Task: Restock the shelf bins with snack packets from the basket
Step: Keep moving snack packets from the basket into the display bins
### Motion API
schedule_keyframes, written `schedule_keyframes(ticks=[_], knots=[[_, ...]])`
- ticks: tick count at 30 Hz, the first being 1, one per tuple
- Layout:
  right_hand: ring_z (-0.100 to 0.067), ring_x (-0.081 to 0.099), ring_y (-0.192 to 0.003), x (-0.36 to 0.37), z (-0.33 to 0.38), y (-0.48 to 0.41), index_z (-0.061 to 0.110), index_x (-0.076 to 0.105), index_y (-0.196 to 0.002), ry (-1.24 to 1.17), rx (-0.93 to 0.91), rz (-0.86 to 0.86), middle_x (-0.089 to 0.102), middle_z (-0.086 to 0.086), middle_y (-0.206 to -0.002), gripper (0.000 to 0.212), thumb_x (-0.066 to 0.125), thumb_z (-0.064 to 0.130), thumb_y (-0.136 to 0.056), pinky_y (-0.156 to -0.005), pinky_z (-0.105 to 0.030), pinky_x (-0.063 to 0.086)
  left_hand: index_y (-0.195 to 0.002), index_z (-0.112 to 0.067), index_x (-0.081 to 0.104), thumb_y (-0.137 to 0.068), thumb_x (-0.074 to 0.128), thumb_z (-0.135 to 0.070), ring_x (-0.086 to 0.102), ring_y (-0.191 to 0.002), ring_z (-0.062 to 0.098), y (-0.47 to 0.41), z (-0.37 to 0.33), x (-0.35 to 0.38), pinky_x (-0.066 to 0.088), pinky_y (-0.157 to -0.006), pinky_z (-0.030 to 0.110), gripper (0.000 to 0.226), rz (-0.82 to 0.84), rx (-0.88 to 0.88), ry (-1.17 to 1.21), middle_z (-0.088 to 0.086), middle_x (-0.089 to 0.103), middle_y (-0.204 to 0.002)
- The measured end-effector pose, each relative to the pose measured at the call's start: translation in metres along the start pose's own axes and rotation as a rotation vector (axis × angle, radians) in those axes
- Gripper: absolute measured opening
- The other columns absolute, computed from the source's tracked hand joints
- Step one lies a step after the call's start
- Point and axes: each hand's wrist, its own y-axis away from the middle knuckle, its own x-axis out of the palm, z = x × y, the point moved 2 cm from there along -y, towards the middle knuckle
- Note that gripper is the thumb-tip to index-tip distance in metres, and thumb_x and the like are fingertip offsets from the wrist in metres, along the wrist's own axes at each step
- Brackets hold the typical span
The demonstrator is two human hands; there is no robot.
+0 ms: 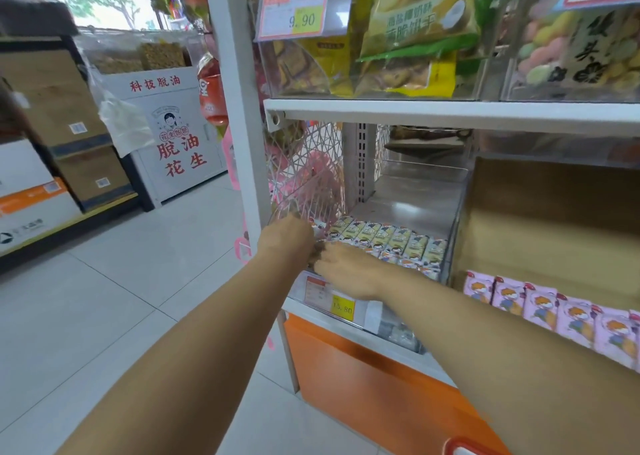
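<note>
Both arms are stretched out to a clear bin (pixel 408 198) on a low shelf, a little left of the middle. A neat row of snack packets (pixel 391 239) is lined up inside the bin, close to its near edge. The left hand (pixel 285 238) is held at the left end of the row, with its fingers hidden behind it, so its grip cannot be told. The right hand (pixel 349 274) is laid over the near edge of the bin, just beside the left hand. Something small and dark is seen between the two hands, but whether it is held cannot be told. A yellow price tag (pixel 341 307) is stuck on the front of the bin, under the right hand. Pink packets (pixel 540 309) are lined up in a cardboard box (pixel 554 219) on the right. A red rim (pixel 464 447) is seen at the near right.
</note>
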Motion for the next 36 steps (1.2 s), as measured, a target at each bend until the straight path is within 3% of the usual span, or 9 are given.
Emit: schedule_keyframes(ticks=[7,15,18,21,23,25,29,32,36], knots=[[-0.031,0.015,-0.141,0.014,-0.010,-0.019,0.022,0.035,-0.142,0.215,-0.064,0.125,0.024,-0.005,-0.156,0.058,0.012,0.046,-0.094,-0.114,-0.051,0.016,-0.108,-0.004,0.063,-0.089,0.049,0.000,0.059,-0.104,0.030,-0.008,0.005,0.009,0.048,-0.077,0.035,0.024,0.007,0.146,-0.067,0.013,0.060,-0.113],[-0.031,0.036,-0.127,0.013,-0.003,-0.013,0.025,0.045,-0.123,0.228,-0.071,0.080,0.042,-0.007,-0.143,0.045,0.012,0.045,-0.100,-0.109,-0.051,0.026,-0.111,0.004,0.062,-0.091,0.050,0.000,0.059,-0.109,0.032,-0.016,0.000,0.004,0.045,-0.088,0.033,0.023,0.262,0.280,-0.267,0.018,0.063,-0.114],[-0.032,0.032,-0.132,0.012,-0.004,-0.013,0.022,0.040,-0.135,0.238,-0.058,0.097,0.036,-0.005,-0.149,0.046,0.013,0.040,-0.101,-0.110,-0.052,0.024,-0.110,0.002,0.063,-0.091,0.051,-0.002,0.060,-0.105,0.030,-0.016,0.000,0.003,0.044,-0.080,0.030,0.023,0.278,0.304,-0.302,0.016,0.064,-0.112],[-0.031,0.043,-0.121,0.009,-0.002,-0.009,0.019,0.053,-0.121,0.186,-0.059,0.076,0.051,-0.008,-0.134,0.048,0.017,0.044,-0.099,-0.104,-0.048,0.033,-0.113,0.002,0.062,-0.091,0.050,0.000,0.059,-0.107,0.029,-0.012,0.003,0.002,0.045,-0.082,0.029,0.025,0.282,0.292,-0.328,0.015,0.063,-0.114],[-0.027,0.051,-0.093,0.007,-0.003,-0.001,0.018,0.056,-0.086,0.076,-0.058,0.024,0.059,-0.008,-0.097,0.044,0.024,0.045,-0.099,-0.082,-0.036,0.042,-0.119,-0.003,0.062,-0.092,0.048,-0.001,0.059,-0.108,0.027,-0.007,0.007,0.001,0.045,-0.085,0.028,0.031,0.239,0.302,-0.308,0.012,0.063,-0.117],[-0.023,0.048,-0.076,0.003,-0.004,0.018,0.020,0.050,-0.070,0.071,-0.126,-0.076,0.051,-0.003,-0.077,0.041,0.031,0.041,-0.100,-0.070,-0.035,0.039,-0.123,-0.010,0.060,-0.093,0.044,-0.001,0.059,-0.108,0.025,0.006,0.011,0.000,0.046,-0.086,0.028,0.036,0.152,0.257,-0.179,0.008,0.062,-0.119],[-0.020,0.052,-0.103,0.003,-0.018,0.079,0.019,0.064,-0.116,0.194,-0.299,-0.353,0.063,0.001,-0.109,0.031,0.045,0.031,-0.096,-0.091,-0.031,0.041,-0.127,-0.020,0.059,-0.095,0.042,-0.004,0.059,-0.109,0.023,0.058,0.011,-0.001,0.048,-0.089,0.033,0.039,-0.217,0.079,0.481,0.003,0.063,-0.123],[-0.013,0.057,-0.092,0.011,-0.029,0.143,0.016,0.070,-0.103,0.141,-0.446,-0.534,0.068,0.002,-0.097,0.025,0.054,0.022,-0.086,-0.082,-0.020,0.041,-0.115,-0.022,0.066,-0.094,0.047,-0.014,0.061,-0.102,0.012,0.119,-0.011,0.014,0.046,-0.084,0.025,0.030,-0.583,0.062,0.870,-0.011,0.065,-0.112],[-0.010,0.059,-0.084,0.041,-0.067,0.212,0.017,0.070,-0.095,0.274,-0.442,-0.332,0.070,0.003,-0.089,0.018,0.057,0.018,-0.083,-0.077,-0.024,0.047,-0.106,-0.017,0.067,-0.086,0.041,-0.021,0.060,-0.090,0.004,0.186,-0.069,0.055,0.045,-0.077,0.021,0.033,-0.611,0.142,1.092,-0.015,0.064,-0.097]])
